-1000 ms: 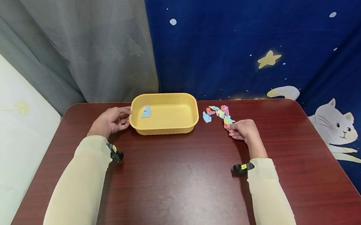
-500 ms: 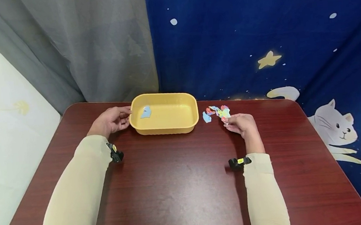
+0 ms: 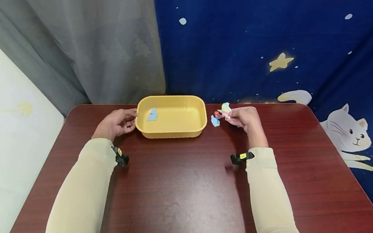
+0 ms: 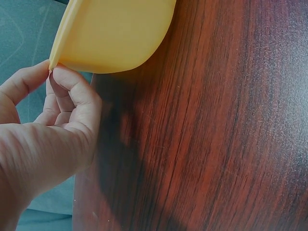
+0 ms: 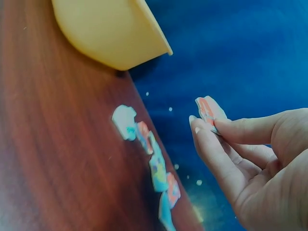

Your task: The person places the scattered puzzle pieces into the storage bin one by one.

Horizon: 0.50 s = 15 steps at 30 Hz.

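My left hand (image 3: 115, 123) pinches the left end of a yellow plastic tub (image 3: 174, 133) by its rim, thumb and forefinger meeting on it in the left wrist view. A pale blue paper scrap (image 3: 152, 114) lies inside, toward the tub's left. Held up between the right hand's thumb and fingers (image 5: 260, 154) is a colourful torn paper scrap (image 5: 211, 109), red and pinkish in the right wrist view. That hand (image 3: 247, 118) hovers right of the tub, over a short row of several loose scraps. A light blue scrap (image 5: 124, 122) sits nearest the tub; red and yellow pieces (image 5: 158, 171) follow.
The dark red wooden table (image 3: 181, 193) ends just behind the tub and scraps. Beyond its back edge hang a grey curtain (image 3: 112, 56) and a blue star-patterned curtain (image 3: 220, 52). A pale wall (image 3: 5, 150) rises on the left.
The right hand has lifted one scrap off the row and moved up and left with it, toward the tub. My left hand keeps its hold on the tub's rim.
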Available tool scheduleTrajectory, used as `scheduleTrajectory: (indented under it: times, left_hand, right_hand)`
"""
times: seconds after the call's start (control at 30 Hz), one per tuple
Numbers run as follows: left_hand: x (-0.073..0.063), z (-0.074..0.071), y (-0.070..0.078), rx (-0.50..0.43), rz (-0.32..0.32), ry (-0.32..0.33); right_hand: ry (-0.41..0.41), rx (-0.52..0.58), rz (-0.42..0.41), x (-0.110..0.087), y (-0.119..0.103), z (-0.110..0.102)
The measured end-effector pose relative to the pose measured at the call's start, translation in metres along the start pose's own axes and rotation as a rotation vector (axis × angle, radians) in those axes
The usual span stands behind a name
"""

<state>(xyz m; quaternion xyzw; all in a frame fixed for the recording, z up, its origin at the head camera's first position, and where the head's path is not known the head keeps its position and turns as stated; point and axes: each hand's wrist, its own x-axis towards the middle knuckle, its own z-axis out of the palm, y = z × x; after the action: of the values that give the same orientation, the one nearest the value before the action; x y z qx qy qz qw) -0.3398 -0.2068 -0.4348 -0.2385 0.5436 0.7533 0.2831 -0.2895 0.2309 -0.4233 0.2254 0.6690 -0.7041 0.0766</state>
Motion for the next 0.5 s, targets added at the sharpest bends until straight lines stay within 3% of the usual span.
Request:
scheduleTrajectory:
  times: [0.5]
  left_hand:
    - [0.0, -0.001, 0.0, -0.005, 0.005, -0.002]
  right_hand:
    - [-0.006, -0.191, -0.046, 0.006, -0.028, 0.035]
